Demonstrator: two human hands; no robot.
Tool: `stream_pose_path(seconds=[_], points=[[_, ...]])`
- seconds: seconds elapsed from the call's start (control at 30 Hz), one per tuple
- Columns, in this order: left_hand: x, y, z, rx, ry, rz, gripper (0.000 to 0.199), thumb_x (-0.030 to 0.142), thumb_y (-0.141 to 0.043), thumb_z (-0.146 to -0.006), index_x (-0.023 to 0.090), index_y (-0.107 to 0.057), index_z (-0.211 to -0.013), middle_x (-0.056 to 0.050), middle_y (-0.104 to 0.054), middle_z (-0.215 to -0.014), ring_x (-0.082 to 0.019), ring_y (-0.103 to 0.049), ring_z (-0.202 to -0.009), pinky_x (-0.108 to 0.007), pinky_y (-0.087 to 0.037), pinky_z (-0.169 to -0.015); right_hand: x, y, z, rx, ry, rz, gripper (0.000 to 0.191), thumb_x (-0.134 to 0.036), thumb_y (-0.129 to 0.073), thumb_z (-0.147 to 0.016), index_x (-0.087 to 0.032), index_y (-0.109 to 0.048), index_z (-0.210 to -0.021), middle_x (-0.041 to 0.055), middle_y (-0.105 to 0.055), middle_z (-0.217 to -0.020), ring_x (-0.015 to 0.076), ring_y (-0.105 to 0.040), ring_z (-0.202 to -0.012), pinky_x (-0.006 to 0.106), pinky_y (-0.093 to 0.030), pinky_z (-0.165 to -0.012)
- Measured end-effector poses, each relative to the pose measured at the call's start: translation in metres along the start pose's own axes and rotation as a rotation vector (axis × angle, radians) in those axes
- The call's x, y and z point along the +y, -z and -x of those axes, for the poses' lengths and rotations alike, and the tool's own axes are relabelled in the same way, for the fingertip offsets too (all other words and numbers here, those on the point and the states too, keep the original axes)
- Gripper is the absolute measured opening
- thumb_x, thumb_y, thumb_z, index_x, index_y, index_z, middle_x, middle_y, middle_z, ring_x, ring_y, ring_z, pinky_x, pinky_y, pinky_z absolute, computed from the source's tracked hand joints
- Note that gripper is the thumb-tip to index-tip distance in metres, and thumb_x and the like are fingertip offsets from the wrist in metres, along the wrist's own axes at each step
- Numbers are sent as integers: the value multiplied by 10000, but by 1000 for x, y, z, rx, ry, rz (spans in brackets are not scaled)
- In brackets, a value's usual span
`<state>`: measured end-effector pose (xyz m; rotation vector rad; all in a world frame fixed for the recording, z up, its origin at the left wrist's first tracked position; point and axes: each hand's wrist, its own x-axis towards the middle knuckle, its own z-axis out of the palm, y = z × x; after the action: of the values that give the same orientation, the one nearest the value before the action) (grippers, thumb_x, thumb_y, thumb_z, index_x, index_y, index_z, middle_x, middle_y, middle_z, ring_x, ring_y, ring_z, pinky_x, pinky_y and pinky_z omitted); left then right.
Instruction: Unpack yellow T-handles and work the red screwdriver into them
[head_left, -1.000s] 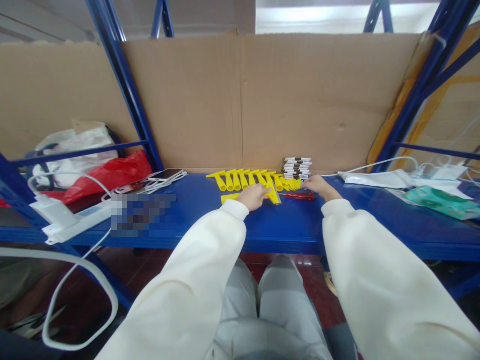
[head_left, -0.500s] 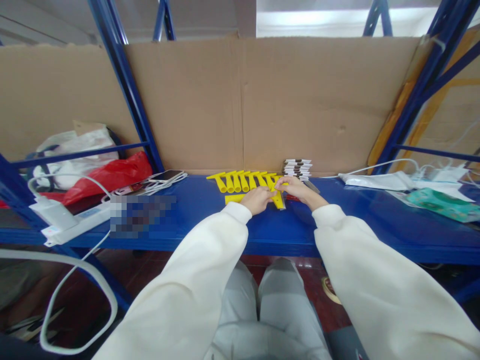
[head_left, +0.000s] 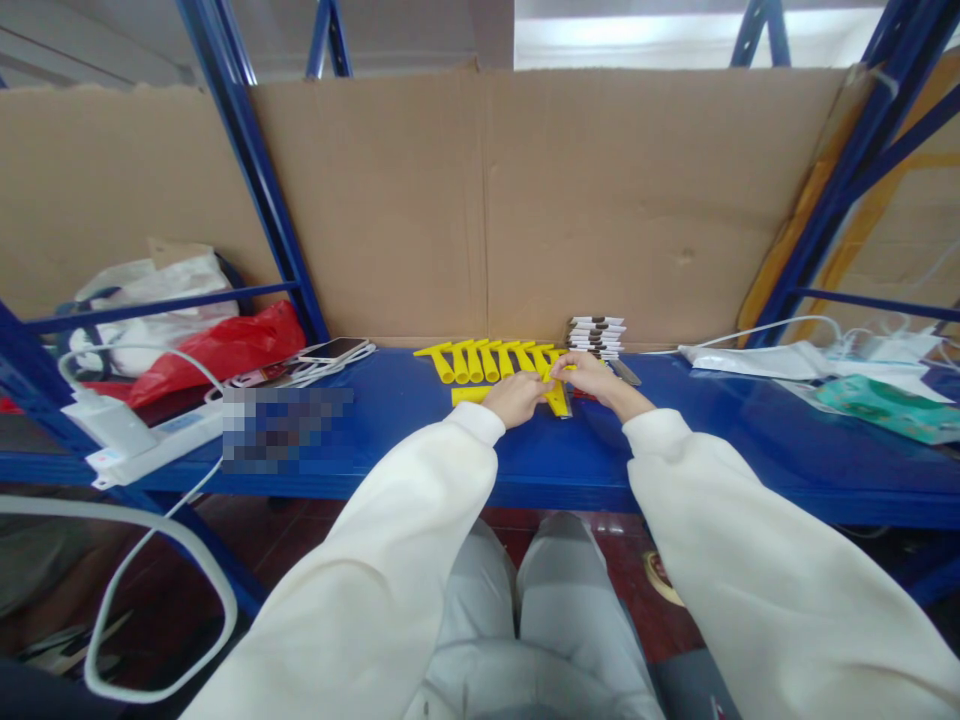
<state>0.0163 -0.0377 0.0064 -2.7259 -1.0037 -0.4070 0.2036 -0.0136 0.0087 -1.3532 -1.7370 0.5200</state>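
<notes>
My left hand (head_left: 516, 399) is closed on a yellow T-shaped plastic scraper (head_left: 556, 402), whose tapered end points toward me and has a thin grey edge beside it. From the other side my right hand (head_left: 594, 379) pinches at the upper part of the same scraper; its fingertips meet those of the left. Another yellow piece (head_left: 469, 394) lies just left of my left hand, partly covered by it. Behind the hands, several matching yellow scrapers (head_left: 474, 366) lie side by side in a row. Something red shows under my right hand, mostly hidden.
A stack of small white-and-brown packets (head_left: 595, 336) stands against the cardboard panel (head_left: 480, 210). A phone (head_left: 337, 349), cables and a white power strip (head_left: 161, 447) lie left on the blue shelf (head_left: 405, 440). White and green packaging (head_left: 892, 405) is at right.
Both hands stay around the same scraper with hardly any movement. The whole view has shifted very slightly.
</notes>
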Motion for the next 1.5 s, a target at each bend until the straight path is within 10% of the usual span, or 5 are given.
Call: stream_pose_path(seconds=[0.5,1.5], points=[[8,7,2,-28,75,-52,393,194,-456,-1010,181,-630,-1362,-154,-687,-1167,-263,-658,-1150,-361,-537,-944,-16,-22,7,180,-191,-130,58,-183,-579,-639,-205,-594,-586,16,-680,-714,197,-629,-790,324,-507,-803],[10,7,2,-34,5,-107,420,155,-463,-993,174,-600,-1390,-158,-685,-1139,-257,-653,-1126,-385,-551,-953,-5,-1,-3,62,84,292,161,-103,-637,-736,-215,-699,-638,57,-759,-859,227,-670,-938,345,-478,-950]])
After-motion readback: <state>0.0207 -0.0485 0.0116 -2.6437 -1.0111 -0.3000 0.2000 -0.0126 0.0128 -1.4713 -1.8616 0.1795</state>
